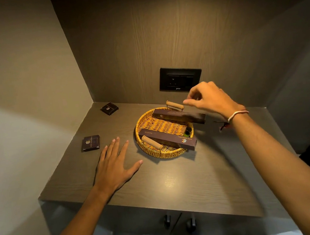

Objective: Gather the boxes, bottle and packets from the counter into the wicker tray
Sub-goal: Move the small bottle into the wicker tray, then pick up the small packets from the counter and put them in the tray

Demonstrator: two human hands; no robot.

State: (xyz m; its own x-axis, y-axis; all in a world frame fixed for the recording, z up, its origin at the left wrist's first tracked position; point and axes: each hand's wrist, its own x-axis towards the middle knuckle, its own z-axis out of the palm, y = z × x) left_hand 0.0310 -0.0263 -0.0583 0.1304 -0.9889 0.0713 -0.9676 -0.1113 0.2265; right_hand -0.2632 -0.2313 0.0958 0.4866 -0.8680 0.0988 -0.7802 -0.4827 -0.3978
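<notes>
A round wicker tray [141,126] with two wooden handles sits mid-counter. Two long dark boxes lie across it: one [177,115] over the far rim, one [169,140] over the near rim. A small dark bottle [188,131] stands between them at the tray's right side. My right hand [209,97] hovers just above the far box, fingers loosely curled and holding nothing. My left hand [115,164] is spread flat over the counter left of the tray. A dark packet [90,142] lies just left of its fingertips. Another dark packet [109,108] rests near the back left corner.
The brown counter [177,182] is walled at the left and back. A black socket plate [180,78] is on the back wall, behind the tray. Cabinet handles [168,221] show below the front edge.
</notes>
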